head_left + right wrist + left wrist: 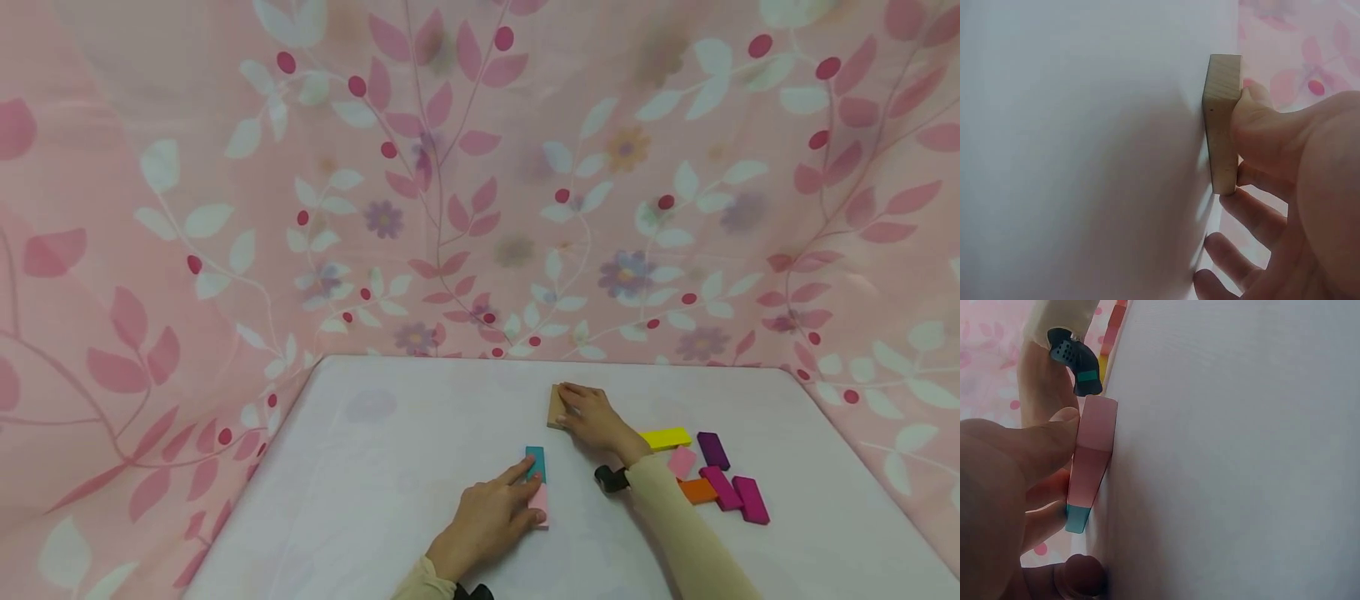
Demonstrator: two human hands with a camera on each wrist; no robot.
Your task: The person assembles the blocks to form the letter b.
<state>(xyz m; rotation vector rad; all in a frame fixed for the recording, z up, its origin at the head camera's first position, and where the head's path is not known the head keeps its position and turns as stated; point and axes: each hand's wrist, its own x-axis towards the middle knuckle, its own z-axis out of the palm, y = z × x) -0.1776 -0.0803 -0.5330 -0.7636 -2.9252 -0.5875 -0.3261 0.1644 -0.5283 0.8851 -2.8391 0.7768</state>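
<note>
A teal block [536, 461] and a pink block [538, 504] lie end to end in a line on the white table. My left hand [487, 517] rests on both, fingers extended over the teal one and thumb on the pink one. The left wrist view shows the thumb against the top of the pink block [1093, 450], with the teal block [1077, 519] behind it. Farther back, my right hand [596, 417] holds a plain wooden block [555, 407] flat on the table. In the right wrist view, its thumb is near one end of the wooden block [1222, 125] and fingertips touch the other.
Right of my right forearm lie a yellow block [667, 438], a dark purple block [713, 451], a loose pink block [682, 462], an orange block [699, 492] and two magenta blocks [751, 500]. A pink floral cloth [480, 208] hangs behind the table [360, 492].
</note>
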